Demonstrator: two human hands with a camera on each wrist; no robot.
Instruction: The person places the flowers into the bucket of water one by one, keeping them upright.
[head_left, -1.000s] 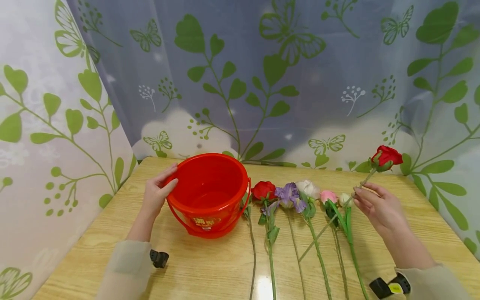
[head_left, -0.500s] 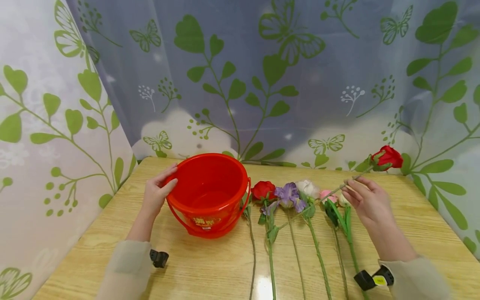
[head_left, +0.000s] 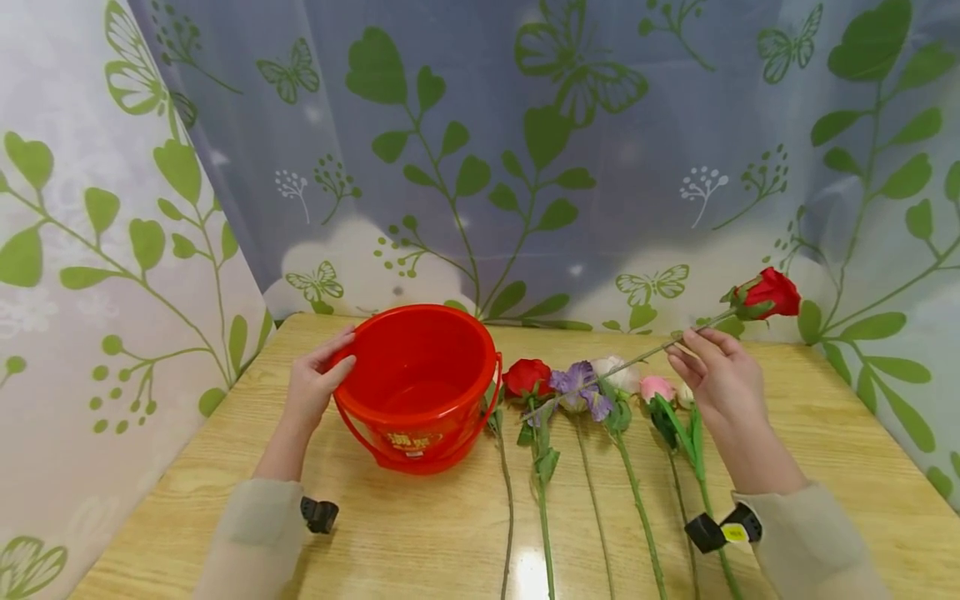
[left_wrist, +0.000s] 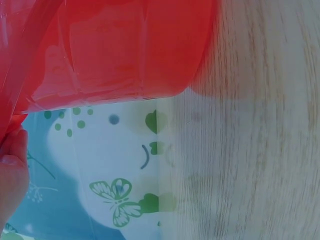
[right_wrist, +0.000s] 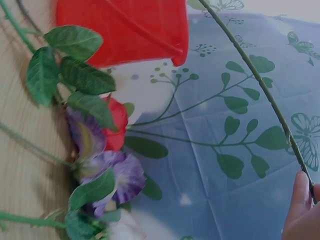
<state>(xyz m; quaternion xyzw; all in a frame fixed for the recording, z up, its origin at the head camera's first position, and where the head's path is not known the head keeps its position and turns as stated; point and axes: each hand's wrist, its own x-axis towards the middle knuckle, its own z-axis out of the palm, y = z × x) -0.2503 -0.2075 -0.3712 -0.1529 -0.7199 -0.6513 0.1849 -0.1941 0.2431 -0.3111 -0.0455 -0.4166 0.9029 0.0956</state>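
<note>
A red plastic bucket [head_left: 420,442] stands on the left half of the table. My left hand [head_left: 315,379] grips its left rim, thumb on the inner side; the left wrist view shows the bucket's side wall [left_wrist: 130,50] and part of that hand [left_wrist: 14,175]. Over the right side of the table, my right hand [head_left: 716,371] pinches the stem of a red rose [head_left: 772,294] just below the bloom. The bloom points right and up, and the stem [right_wrist: 260,82] slants down left toward the bucket, its lower end over the purple iris [head_left: 577,387].
Several artificial flowers lie in a row right of the bucket, stems toward the front: another red rose [head_left: 528,379], a white bloom [head_left: 617,375], a pink one [head_left: 657,389]. A patterned curtain [head_left: 480,167] closes off the wooden table's [head_left: 180,517] back.
My right hand has moved left with the rose, and its stem has swung from steep to flatter, the lower end now nearer the bucket. The left hand and bucket stay in place.
</note>
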